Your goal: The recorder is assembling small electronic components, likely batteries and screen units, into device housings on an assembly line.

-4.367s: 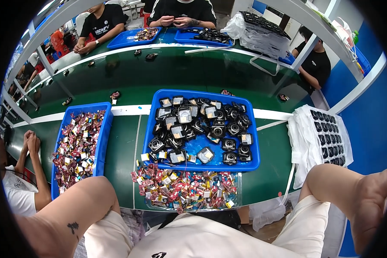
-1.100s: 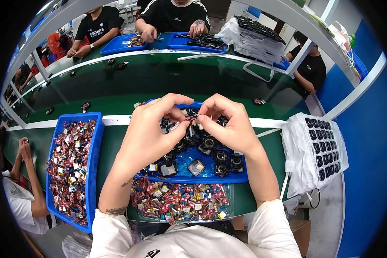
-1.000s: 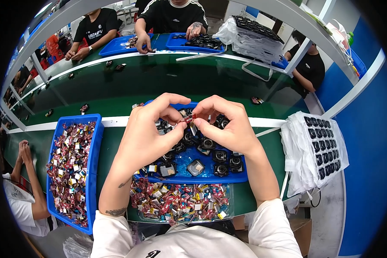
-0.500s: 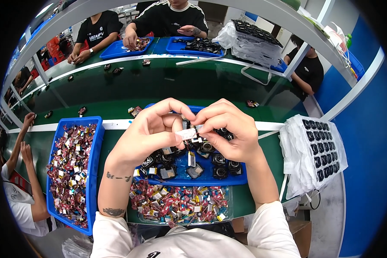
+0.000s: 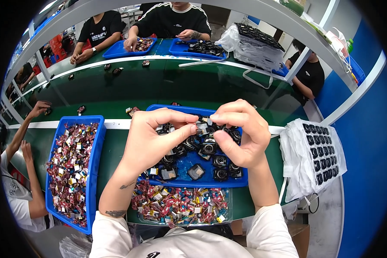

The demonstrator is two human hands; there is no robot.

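Observation:
My left hand [image 5: 152, 137] is closed in a pinch, thumb and forefinger holding a small silver-grey part [image 5: 203, 127] above the blue tray [image 5: 193, 184]. To its right, my right hand [image 5: 244, 135] has thumb and forefinger apart, close to the part's right side. Nothing clearly shows in its grip. Beneath both hands, the tray holds several black square watch-like cases [image 5: 209, 146]; one case [image 5: 196, 171] lies apart near the tray's front. A clear shallow tray [image 5: 230, 205] of red circuit boards with small batteries [image 5: 180, 204] stands nearer to me.
At left stands a long blue bin [image 5: 99, 146] full of similar boards. Layered trays of black cases [image 5: 316, 150] in white wrap are stacked at right. A white rail [image 5: 118, 124] crosses before the green belt [image 5: 159, 88]. Co-workers sit across and at left.
My right fingers have spread apart from their pinch. The white flat piece and the battery dangling under my hands no longer show there. A co-worker's hand at left has moved right.

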